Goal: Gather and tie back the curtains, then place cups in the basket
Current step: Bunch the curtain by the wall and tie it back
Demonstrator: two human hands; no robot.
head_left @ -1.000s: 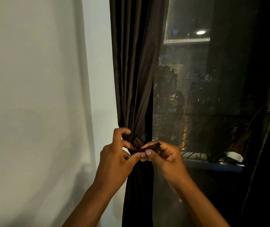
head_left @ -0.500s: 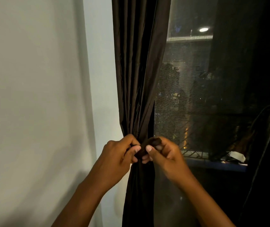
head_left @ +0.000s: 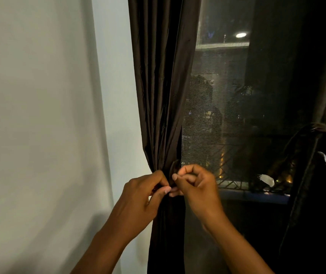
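A dark brown curtain hangs gathered into a narrow bundle beside the window. A matching brown tie band wraps the bundle at its waist. My left hand pinches the band's end at the front of the bundle. My right hand pinches the other end, fingertips almost touching the left hand's. Most of the band is hidden behind my fingers. A second dark curtain at the right edge is tied back with its own band. No cups or basket are in view.
A plain white wall fills the left half. The window has a mesh screen with night lights behind it and a blue sill below. A small white object lies on the sill.
Both hands have dropped slightly and drawn closer at the curtain's waist. The loose band end seen between the fingers earlier is now mostly tucked behind them.
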